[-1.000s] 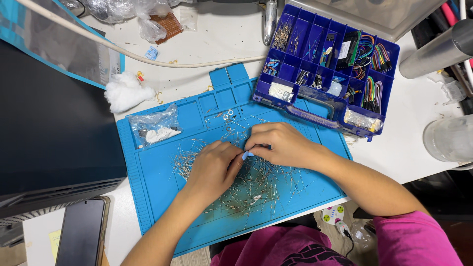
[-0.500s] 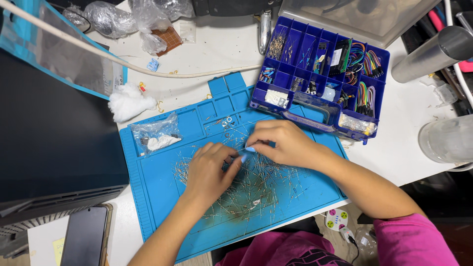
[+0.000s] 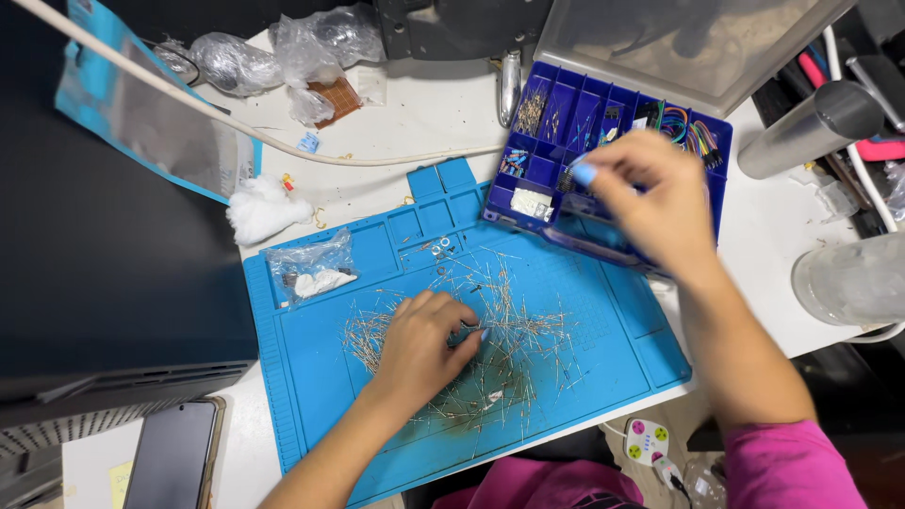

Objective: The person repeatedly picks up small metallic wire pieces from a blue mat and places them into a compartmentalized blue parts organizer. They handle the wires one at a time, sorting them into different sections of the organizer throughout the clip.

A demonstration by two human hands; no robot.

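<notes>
I see the heap of thin wire-legged parts [image 3: 490,349] spread over the middle of the blue work mat [image 3: 311,396], reaching toward its near edge. My left hand [image 3: 424,349] rests on the heap, fingers curled down into the wires; whether they pinch one I cannot tell. Half a second ago both hands met over the pile. Now my right hand [image 3: 650,203] has left the mat and hangs over the blue compartment box [image 3: 528,165] at the mat's far right corner, fingertips drawn close together above a left-hand compartment; it is blurred, so I cannot tell if anything sits between them. The left hand has hardly shifted.

On the mat's far left part lies a small clear bag [image 3: 311,269] with white bits inside. Off the mat's far left corner sits a tuft of white cotton [image 3: 262,209]. A dark phone [image 3: 174,457] lies on the table off the mat's near left corner.
</notes>
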